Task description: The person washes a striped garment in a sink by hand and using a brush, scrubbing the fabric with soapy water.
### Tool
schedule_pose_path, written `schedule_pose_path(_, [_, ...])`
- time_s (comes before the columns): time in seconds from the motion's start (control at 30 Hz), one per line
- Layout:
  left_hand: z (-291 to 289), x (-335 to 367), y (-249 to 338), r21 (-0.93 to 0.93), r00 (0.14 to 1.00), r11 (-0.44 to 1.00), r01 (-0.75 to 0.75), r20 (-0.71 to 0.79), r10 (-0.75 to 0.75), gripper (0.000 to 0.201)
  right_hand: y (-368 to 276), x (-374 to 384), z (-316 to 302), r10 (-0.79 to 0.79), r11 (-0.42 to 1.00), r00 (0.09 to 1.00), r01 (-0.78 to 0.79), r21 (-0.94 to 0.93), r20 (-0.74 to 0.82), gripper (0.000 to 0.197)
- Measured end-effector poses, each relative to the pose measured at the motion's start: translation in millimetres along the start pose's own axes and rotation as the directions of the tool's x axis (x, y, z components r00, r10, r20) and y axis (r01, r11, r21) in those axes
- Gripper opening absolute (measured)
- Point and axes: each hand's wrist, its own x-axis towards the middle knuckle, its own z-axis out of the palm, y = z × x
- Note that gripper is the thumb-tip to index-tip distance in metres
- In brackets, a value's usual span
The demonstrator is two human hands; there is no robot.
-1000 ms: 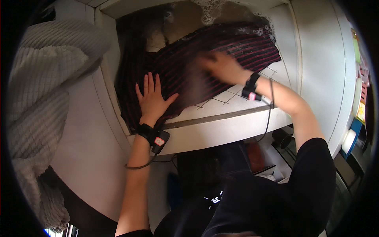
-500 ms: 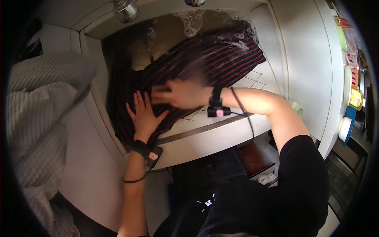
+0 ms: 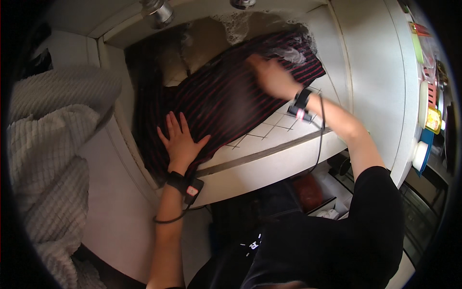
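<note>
A dark wet garment (image 3: 231, 96) with thin red stripes lies spread over the tiled floor of a white sink basin (image 3: 269, 154). Flat on its near left part rests my left hand (image 3: 182, 144), fingers spread, pressing the cloth. My right hand (image 3: 276, 79) is over the garment's right part, beside a patch of white suds (image 3: 291, 55). Motion smears its fingers, so I cannot make out whether anything is in them. Each wrist wears a black strap with a small cabled box.
Murky, foamy water (image 3: 207, 31) lies at the far side of the basin, below a metal tap (image 3: 158, 13). A grey ribbed cloth (image 3: 48, 144) hangs over the left ledge. Along the right stand shelves with containers, among them a yellow pack (image 3: 434, 119).
My right hand has swept across the garment, away from my left hand, to the far right near the suds. My left hand stays on the cloth in nearly the same place.
</note>
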Motion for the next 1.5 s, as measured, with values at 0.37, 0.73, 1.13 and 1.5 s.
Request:
schedule_pose_path(0.37, [7,0,-4,0.022,0.998,0.999,-0.038,-0.048,0.039,0.111,129,-72,-14,0.484,0.873,0.759,-0.388,-0.294,0.435,0.07])
schedule_pose_path(0.73, [3,1,-1,0.057,1.0,0.998,-0.024,-0.001,0.024,0.11,-84,-17,-12,-0.263,0.96,0.918,0.218,0.179,0.298,0.064])
schedule_pose_path(1.13, [-1,0,2,0.084,1.0,0.996,-0.017,0.004,0.016,0.11,141,-42,-37,0.664,0.746,0.685,-0.576,-0.334,0.3,0.072])
schedule_pose_path(1.5, [-1,0,1,0.058,0.999,0.998,-0.036,0.018,0.035,0.111,-33,-6,-2,-0.16,0.986,0.987,0.16,0.047,0.004,0.05])
